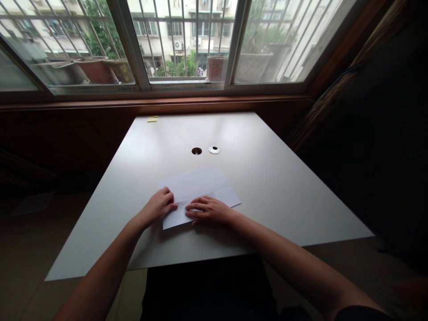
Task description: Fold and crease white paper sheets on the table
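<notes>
White paper (203,182) is in the left hand's grip (162,203), right hand (209,210) spread atop, window frame's lettering (201,87) unreadable.

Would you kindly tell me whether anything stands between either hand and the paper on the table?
Nothing visible does: the left hand touches the paper at its left side, and the right hand rests on it. The hole lies beyond the paper, away from both hands.

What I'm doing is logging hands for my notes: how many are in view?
2: the left hand is at the left side of the paper, and the right hand rests on its near part. No others show.
</notes>
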A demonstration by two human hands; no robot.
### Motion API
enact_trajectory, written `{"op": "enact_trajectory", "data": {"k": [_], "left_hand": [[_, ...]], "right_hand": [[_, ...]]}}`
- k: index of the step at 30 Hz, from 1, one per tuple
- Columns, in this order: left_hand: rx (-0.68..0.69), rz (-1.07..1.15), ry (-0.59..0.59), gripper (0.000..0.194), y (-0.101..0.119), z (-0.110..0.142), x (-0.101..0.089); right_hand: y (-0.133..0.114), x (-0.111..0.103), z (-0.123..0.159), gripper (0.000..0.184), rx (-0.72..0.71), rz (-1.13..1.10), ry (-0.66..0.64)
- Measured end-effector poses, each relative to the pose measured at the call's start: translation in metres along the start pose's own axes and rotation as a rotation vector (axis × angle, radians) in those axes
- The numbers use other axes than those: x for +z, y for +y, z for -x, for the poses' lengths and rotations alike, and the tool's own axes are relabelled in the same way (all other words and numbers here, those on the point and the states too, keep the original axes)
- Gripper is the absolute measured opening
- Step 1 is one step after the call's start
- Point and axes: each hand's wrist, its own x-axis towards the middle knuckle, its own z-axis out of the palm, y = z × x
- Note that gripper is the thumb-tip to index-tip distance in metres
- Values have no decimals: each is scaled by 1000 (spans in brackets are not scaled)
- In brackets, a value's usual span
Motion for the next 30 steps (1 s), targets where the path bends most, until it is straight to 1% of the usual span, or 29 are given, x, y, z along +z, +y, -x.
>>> {"op": "enact_trajectory", "data": {"k": [7, 11, 16, 30], "left_hand": [[-12, -4, -2, 18, -3, 1, 3], [-16, -12, 15, 19, -5, 2, 6], [-14, -38, 30, 19, -7, 2, 10], [-54, -92, 79, 17, -7, 5, 19]], "right_hand": [[0, 1, -3, 45, 94, -11, -103], [0, 0, -5, 49, 115, -15, -148], [-2, -3, -5, 51, 114, -17, -150], [1, 1, -3, 52, 121, -53, -167]]}}
